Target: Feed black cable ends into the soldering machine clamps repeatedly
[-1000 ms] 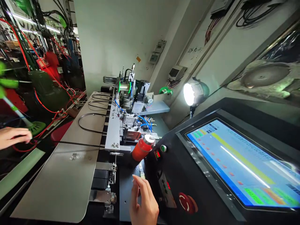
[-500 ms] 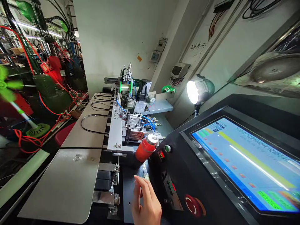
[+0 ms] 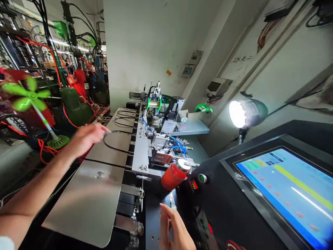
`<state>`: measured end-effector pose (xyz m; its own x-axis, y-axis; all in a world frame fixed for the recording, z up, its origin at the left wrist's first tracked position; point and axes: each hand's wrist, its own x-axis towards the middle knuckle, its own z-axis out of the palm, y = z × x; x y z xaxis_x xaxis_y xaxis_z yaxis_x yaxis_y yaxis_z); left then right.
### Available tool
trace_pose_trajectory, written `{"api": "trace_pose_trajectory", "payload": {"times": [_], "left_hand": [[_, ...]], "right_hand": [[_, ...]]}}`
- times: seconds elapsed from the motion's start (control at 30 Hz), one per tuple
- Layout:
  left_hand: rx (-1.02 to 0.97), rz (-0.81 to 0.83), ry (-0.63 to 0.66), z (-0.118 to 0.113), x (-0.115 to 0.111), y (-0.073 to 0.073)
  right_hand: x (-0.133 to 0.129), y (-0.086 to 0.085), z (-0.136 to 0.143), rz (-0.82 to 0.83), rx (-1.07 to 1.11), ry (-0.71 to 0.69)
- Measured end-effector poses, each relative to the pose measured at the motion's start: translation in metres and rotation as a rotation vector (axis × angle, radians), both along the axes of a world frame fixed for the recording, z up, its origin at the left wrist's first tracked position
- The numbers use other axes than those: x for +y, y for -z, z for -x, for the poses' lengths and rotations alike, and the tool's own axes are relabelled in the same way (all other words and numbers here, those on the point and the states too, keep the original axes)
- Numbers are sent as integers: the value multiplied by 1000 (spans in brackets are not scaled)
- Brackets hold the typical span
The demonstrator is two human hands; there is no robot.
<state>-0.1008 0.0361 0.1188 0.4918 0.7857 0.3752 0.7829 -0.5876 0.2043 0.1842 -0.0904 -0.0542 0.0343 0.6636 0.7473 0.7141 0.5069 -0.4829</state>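
Observation:
My left hand [image 3: 90,137] reaches in from the left, its fingertips at the left end of a black cable loop [image 3: 111,147] on the metal plate. Motion blurs those fingers, so I cannot tell whether they grip the loop. Two more black cable loops [image 3: 122,122] lie farther along the plate, their ends toward the machine [image 3: 161,142]. My right hand [image 3: 175,231] is low in the middle, thumb and index finger curled together in a pinch. Anything between their tips is too small to make out. Just beyond it stands a red bottle [image 3: 173,176] with a silver lid.
At the right a control panel carries a lit touchscreen [image 3: 286,184], a green button [image 3: 202,178] and a red knob [image 3: 232,245]. Behind it shines a work lamp [image 3: 238,113]. A green fan [image 3: 32,95] and red hoses [image 3: 44,152] are at the left.
My left hand has come into view from the left and reached the nearest cable loop. My right hand keeps its curled pose. The whole view has shifted, with the scene now farther right.

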Motion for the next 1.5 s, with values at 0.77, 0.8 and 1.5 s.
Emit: {"api": "trace_pose_trajectory", "payload": {"times": [0.77,0.8,1.5], "left_hand": [[-62,576,556,-82,-59,101],[-58,580,551,-81,-59,101],[-386,698,277,-95,-53,103]], "right_hand": [[-14,-24,20,813,722,-410],[-13,-26,18,837,727,-437],[3,-13,67,361,838,-87]]}}
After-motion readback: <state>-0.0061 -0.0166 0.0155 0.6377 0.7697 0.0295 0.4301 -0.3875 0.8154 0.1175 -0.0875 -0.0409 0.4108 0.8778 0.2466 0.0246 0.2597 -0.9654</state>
